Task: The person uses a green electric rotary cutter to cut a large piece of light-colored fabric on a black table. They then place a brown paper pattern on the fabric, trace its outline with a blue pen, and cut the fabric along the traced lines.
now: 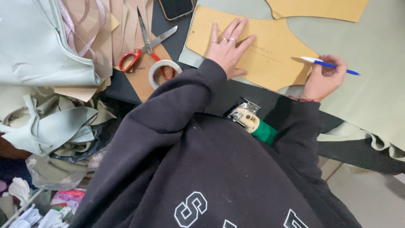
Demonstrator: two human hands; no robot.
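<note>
From the head camera, the left hand (228, 46) lies flat with fingers spread on a tan card pattern piece (257, 52), pressing it down rather than gripping anything, while the right hand (325, 80) is closed around a blue and white pen (329, 64) whose tip meets the pattern's right edge. The pattern rests on a sheet of pale green material (371, 84) spread over the dark table (249, 95), with a second tan pattern (320, 7) just beyond it. The card looks light, thin and fairly stiff, so it probably slides easily on the smooth sheet and is best held by broad downward pressure near its middle; lifting would go easiest from an edge. The green sheet looks soft and floppy. To the left lie red-handled scissors (141, 52), a tape roll (162, 72), a phone (176, 8) and offcuts (55, 122); a green-bodied power tool (253, 122) sits near the person's chest.
</note>
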